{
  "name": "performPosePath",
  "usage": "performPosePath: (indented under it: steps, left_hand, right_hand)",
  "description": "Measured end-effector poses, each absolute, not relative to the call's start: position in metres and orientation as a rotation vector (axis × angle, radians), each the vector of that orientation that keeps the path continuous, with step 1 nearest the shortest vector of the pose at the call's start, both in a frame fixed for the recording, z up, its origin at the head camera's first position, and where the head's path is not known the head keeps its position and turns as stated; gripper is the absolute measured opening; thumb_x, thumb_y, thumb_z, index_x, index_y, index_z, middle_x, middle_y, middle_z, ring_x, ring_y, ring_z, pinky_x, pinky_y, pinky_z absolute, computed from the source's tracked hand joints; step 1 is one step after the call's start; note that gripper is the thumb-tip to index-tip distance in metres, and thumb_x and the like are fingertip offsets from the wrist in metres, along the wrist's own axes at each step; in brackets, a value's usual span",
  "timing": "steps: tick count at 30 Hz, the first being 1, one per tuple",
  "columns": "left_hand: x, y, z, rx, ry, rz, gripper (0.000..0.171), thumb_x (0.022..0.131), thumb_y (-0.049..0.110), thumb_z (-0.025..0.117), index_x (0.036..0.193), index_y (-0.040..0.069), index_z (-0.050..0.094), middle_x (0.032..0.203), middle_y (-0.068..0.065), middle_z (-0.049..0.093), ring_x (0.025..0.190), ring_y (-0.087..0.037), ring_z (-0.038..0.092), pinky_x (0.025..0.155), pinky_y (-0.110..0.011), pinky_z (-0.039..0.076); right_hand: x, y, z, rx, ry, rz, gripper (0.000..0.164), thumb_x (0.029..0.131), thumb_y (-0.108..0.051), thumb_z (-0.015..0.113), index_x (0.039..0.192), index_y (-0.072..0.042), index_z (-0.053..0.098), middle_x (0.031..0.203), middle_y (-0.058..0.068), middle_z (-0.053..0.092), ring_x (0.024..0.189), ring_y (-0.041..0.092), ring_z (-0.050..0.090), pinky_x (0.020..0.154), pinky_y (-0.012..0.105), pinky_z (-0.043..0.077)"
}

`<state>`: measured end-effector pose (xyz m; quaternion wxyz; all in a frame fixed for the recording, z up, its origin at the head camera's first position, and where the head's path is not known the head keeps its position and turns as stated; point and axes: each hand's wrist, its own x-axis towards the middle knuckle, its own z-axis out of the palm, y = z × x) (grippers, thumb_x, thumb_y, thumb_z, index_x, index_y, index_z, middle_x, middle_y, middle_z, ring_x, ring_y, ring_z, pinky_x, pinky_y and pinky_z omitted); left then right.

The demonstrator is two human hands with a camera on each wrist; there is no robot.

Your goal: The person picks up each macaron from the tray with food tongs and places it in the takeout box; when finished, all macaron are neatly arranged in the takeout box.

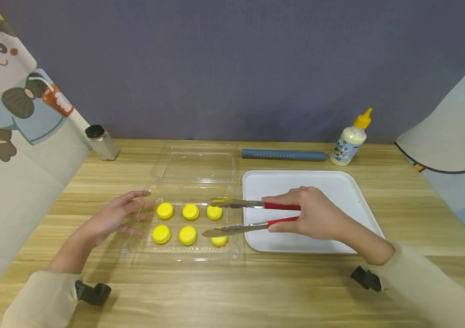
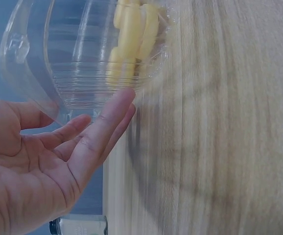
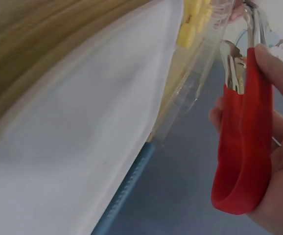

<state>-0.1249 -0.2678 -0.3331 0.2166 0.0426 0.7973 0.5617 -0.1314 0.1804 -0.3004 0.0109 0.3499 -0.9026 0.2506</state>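
My right hand (image 1: pixel 318 214) holds metal tongs (image 1: pixel 240 229) by their red handles (image 3: pixel 247 142), thumb on one arm and fingers on the other. The tongs' arms stand apart, their tips over the rightmost macarons (image 1: pixel 215 212) in this view, with no macaron gripped. Several yellow macarons lie in two rows in a clear plastic container (image 1: pixel 175 252), whose lid (image 1: pixel 199 164) is folded back behind it. At the container's left side is my left hand (image 1: pixel 113 216), fingers extended and fingertips right at the plastic wall (image 2: pixel 82 88).
A white tray (image 1: pixel 298 246) stands right of the container, under my right hand. Behind it lie a blue stick-shaped package (image 1: pixel 283 155) and a squeeze bottle (image 1: pixel 348 143) with a yellow nozzle. A black-capped jar (image 1: pixel 103 145) stands at the back left, before the grey partition (image 1: pixel 232 68).
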Motion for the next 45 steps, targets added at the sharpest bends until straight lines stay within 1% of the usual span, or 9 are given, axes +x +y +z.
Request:
performPosePath:
  steps: [5, 9, 12, 18, 22, 25, 30, 37, 45]
  left_hand:
    - [-0.124, -0.269, -0.332, 0.121, 2.211, 1.553, 0.059, 0.112, 0.024, 0.034, 0.158, -0.005, 0.013, 0.155, -0.038, 0.028, 0.133, -0.054, 0.045, 0.083, -0.046, 0.061]
    - [-0.124, -0.268, -0.331, 0.121, 2.212, 1.556, 0.059, 0.112, 0.025, 0.035, 0.159, -0.005, 0.013, 0.155, -0.038, 0.028, 0.133, -0.054, 0.045, 0.083, -0.047, 0.061]
    - [-0.124, -0.268, -0.331, 0.122, 2.212, 1.556, 0.06, 0.112, 0.025, 0.036, 0.159, -0.005, 0.013, 0.155, -0.037, 0.028, 0.133, -0.053, 0.045, 0.083, -0.047, 0.061]
    - [-0.124, -0.267, -0.331, 0.111, 2.204, 1.562, 0.059, 0.112, 0.025, 0.036, 0.158, -0.005, 0.014, 0.156, -0.037, 0.029, 0.134, -0.053, 0.045, 0.085, -0.048, 0.061]
    - [-0.124, -0.268, -0.332, 0.105, 2.2, 1.564, 0.059, 0.112, 0.025, 0.035, 0.159, -0.005, 0.014, 0.155, -0.037, 0.029, 0.134, -0.053, 0.045, 0.085, -0.048, 0.061]
    - [-0.124, -0.268, -0.332, 0.103, 2.198, 1.563, 0.059, 0.112, 0.025, 0.036, 0.158, -0.005, 0.014, 0.155, -0.037, 0.029, 0.133, -0.053, 0.046, 0.084, -0.048, 0.061]
    - [-0.125, -0.269, -0.334, 0.106, 2.192, 1.568, 0.06, 0.112, 0.026, 0.036, 0.159, -0.005, 0.014, 0.155, -0.038, 0.028, 0.133, -0.053, 0.046, 0.085, -0.048, 0.061]
    - [-0.125, -0.271, -0.336, 0.102, 2.185, 1.579, 0.059, 0.112, 0.025, 0.036, 0.159, -0.004, 0.014, 0.155, -0.038, 0.027, 0.133, -0.053, 0.045, 0.085, -0.049, 0.061]
    - [-0.125, -0.269, -0.334, 0.102, 2.187, 1.574, 0.059, 0.112, 0.024, 0.036, 0.159, -0.004, 0.014, 0.155, -0.038, 0.027, 0.133, -0.053, 0.045, 0.085, -0.049, 0.061]
  right_hand:
    - [-0.128, 0.199, -0.307, 0.968, -2.777, 0.863, 0.059, 0.076, -0.038, 0.09, 0.129, -0.017, 0.073, 0.101, -0.002, 0.076, 0.081, 0.016, 0.067, 0.062, 0.027, 0.051]
    - [-0.124, 0.218, -0.311, 0.717, -2.791, 0.92, 0.061, 0.079, -0.04, 0.089, 0.133, -0.019, 0.07, 0.109, 0.007, 0.076, 0.087, 0.022, 0.068, 0.062, 0.027, 0.053]
    - [-0.121, 0.234, -0.315, 0.514, -2.799, 0.949, 0.063, 0.08, -0.041, 0.087, 0.137, -0.019, 0.068, 0.118, 0.012, 0.073, 0.086, 0.026, 0.063, 0.056, 0.027, 0.048]
    - [-0.117, 0.264, -0.323, 0.219, -2.747, 0.976, 0.066, 0.082, -0.039, 0.086, 0.14, -0.015, 0.064, 0.107, 0.023, 0.072, 0.069, 0.023, 0.048, 0.043, 0.028, 0.035]
    - [-0.115, 0.284, -0.326, 0.057, -2.713, 0.943, 0.069, 0.086, -0.039, 0.083, 0.142, -0.005, 0.06, 0.12, 0.033, 0.066, 0.082, 0.032, 0.056, 0.047, 0.021, 0.039]
    - [-0.115, 0.298, -0.328, -0.071, -2.704, 0.921, 0.073, 0.088, -0.04, 0.081, 0.144, -0.001, 0.056, 0.131, 0.035, 0.058, 0.097, 0.042, 0.059, 0.053, 0.015, 0.039]
    - [-0.114, 0.319, -0.334, -0.209, -2.69, 0.886, 0.075, 0.091, -0.042, 0.076, 0.145, 0.004, 0.052, 0.129, 0.036, 0.059, 0.101, 0.047, 0.06, 0.053, 0.01, 0.037]
    - [-0.114, 0.352, -0.349, -0.333, -2.786, 0.773, 0.081, 0.097, -0.046, 0.065, 0.14, 0.019, 0.043, 0.114, 0.042, 0.058, 0.087, 0.048, 0.06, 0.05, 0.026, 0.043]
    - [-0.113, 0.386, -0.357, -0.461, -2.918, 0.748, 0.091, 0.099, -0.052, 0.058, 0.138, 0.025, 0.032, 0.12, 0.046, 0.05, 0.097, 0.058, 0.057, 0.056, 0.037, 0.048]
